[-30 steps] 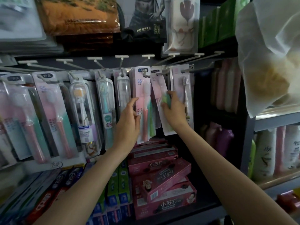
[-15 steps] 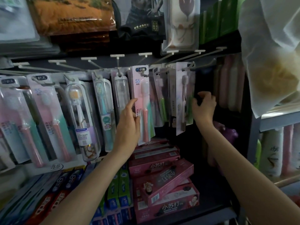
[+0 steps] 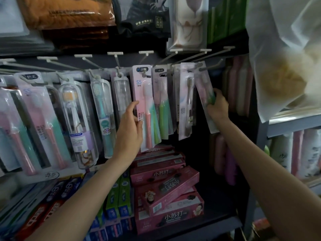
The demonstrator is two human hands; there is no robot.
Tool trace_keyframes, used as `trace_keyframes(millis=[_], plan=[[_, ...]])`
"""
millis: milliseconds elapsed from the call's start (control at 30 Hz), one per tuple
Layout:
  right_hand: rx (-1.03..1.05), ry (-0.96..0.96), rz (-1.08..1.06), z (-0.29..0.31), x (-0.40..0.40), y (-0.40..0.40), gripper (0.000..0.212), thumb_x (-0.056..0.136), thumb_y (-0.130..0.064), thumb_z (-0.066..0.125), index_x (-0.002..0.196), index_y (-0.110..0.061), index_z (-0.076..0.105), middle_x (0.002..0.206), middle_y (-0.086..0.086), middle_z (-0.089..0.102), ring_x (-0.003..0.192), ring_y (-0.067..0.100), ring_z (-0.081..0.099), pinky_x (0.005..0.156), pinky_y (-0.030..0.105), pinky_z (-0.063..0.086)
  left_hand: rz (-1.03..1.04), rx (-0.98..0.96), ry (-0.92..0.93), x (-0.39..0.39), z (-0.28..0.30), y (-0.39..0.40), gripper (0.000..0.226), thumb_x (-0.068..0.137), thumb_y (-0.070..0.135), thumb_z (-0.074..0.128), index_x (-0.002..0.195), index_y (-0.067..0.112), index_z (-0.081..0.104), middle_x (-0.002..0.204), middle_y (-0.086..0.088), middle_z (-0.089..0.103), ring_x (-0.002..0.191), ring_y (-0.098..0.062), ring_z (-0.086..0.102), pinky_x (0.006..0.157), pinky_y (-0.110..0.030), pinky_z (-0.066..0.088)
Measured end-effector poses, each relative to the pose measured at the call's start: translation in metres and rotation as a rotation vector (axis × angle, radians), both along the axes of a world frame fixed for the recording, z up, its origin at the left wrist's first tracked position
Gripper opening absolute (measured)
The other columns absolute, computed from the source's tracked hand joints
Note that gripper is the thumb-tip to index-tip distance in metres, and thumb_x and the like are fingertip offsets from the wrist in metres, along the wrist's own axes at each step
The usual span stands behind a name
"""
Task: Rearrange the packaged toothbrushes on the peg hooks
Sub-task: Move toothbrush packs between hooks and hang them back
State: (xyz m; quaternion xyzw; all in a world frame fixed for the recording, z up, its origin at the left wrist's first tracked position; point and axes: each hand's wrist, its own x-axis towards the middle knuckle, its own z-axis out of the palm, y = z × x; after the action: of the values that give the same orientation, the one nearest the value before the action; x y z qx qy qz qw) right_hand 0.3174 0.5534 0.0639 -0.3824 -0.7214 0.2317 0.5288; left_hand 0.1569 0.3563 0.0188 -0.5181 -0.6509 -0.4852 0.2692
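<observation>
Right hand [image 3: 217, 106] now gripping tilted toothbrush pack [image 3: 205, 94]

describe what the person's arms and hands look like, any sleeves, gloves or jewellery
Both arms are bare along all of their length in view, with no sleeve visible. The left hand and right hand wear no gloves. No watch, bracelet or ring shows on either wrist or on the fingers that can be seen.

The right hand [image 3: 217, 108] has left the middle packs and now grips the rightmost toothbrush pack [image 3: 205, 100].
</observation>
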Motion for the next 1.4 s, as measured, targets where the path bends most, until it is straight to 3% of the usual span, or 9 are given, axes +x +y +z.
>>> trace_keyframes(millis=[200,467,633,733,867,933,1067,1167,1400], plan=[[-0.087,-0.059,0.041,0.012,0.018,-0.014,0.05,0.089,-0.002,0.044,0.138,-0.006,0.034,0.134,0.019,0.046,0.123,0.036,0.043,0.098,0.034,0.035,-0.003,-0.001,-0.005,0.003,0.0,-0.002,0.052,0.094,0.011,0.046,0.141,0.018,0.024,0.083,0.001,0.047,0.068,-0.005,0.048,0.057,-0.013,0.036],[-0.04,-0.098,0.032,0.015,0.042,-0.033,0.045,0.088,-0.001,0.041,0.132,-0.007,0.044,0.128,0.017,0.051,0.117,0.036,0.048,0.091,0.039,0.041,-0.009,-0.008,0.0,0.001,0.003,-0.006,0.052,0.094,0.01,0.047,0.14,0.019,0.025,0.086,-0.004,0.05,0.068,-0.006,0.047,0.057,-0.014,0.036],[-0.324,0.233,0.395,0.005,0.044,-0.038,0.047,0.086,0.003,0.045,0.128,-0.019,0.048,0.109,0.007,0.06,0.095,0.022,0.06,0.073,0.029,0.05,-0.027,0.002,-0.019,0.007,0.001,-0.003,0.052,0.094,0.009,0.046,0.14,0.018,0.024,0.086,-0.005,0.049,0.066,-0.006,0.047,0.054,-0.013,0.034],[-0.383,0.426,0.496,-0.016,0.044,-0.05,0.046,0.093,-0.002,0.045,0.136,-0.018,0.041,0.106,0.007,0.057,0.095,0.022,0.058,0.078,0.031,0.048,-0.029,0.01,-0.034,0.008,0.001,-0.002,0.052,0.094,0.009,0.046,0.141,0.018,0.024,0.085,-0.004,0.049,0.065,-0.006,0.047,0.055,-0.014,0.035],[-0.266,0.462,0.424,-0.02,0.037,-0.058,0.047,0.096,-0.008,0.043,0.141,-0.019,0.034,0.113,0.006,0.055,0.098,0.019,0.055,0.074,0.025,0.047,-0.025,0.001,-0.024,0.006,0.002,-0.004,0.052,0.094,0.009,0.046,0.14,0.019,0.025,0.083,-0.004,0.05,0.067,-0.011,0.049,0.057,-0.016,0.038],[-0.26,0.454,0.409,-0.017,0.033,-0.058,0.05,0.096,-0.009,0.041,0.143,-0.02,0.031,0.123,0.008,0.052,0.104,0.02,0.054,0.084,0.027,0.047,-0.018,-0.003,-0.015,0.004,0.003,-0.007,0.052,0.094,0.008,0.046,0.14,0.019,0.026,0.083,-0.004,0.05,0.069,-0.012,0.049,0.06,-0.017,0.039],[-0.172,0.427,0.25,-0.024,0.029,-0.061,0.05,0.096,-0.009,0.04,0.144,-0.019,0.029,0.121,0.005,0.049,0.08,0.009,0.052,0.069,0.012,0.045,0.002,-0.011,0.018,0.0,0.004,-0.01,0.051,0.093,0.008,0.047,0.14,0.018,0.028,0.082,-0.002,0.05,0.069,-0.012,0.049,0.059,-0.016,0.04],[-0.033,0.364,0.082,-0.025,0.023,-0.064,0.05,0.094,-0.006,0.041,0.142,-0.014,0.029,0.133,0.011,0.044,0.114,0.023,0.05,0.097,0.03,0.041,0.012,-0.018,0.017,0.0,0.004,-0.009,0.051,0.093,0.009,0.047,0.14,0.019,0.027,0.084,-0.001,0.049,0.068,-0.012,0.05,0.057,-0.024,0.044],[0.091,0.179,-0.139,-0.024,0.022,-0.061,0.054,0.089,0.005,0.04,0.139,-0.013,0.03,0.131,0.017,0.039,0.119,0.036,0.042,0.095,0.044,0.039,-0.008,-0.001,0.01,0.002,0.002,-0.004,0.052,0.093,0.009,0.047,0.14,0.016,0.027,0.082,0.001,0.047,0.065,-0.006,0.046,0.054,-0.014,0.033]])
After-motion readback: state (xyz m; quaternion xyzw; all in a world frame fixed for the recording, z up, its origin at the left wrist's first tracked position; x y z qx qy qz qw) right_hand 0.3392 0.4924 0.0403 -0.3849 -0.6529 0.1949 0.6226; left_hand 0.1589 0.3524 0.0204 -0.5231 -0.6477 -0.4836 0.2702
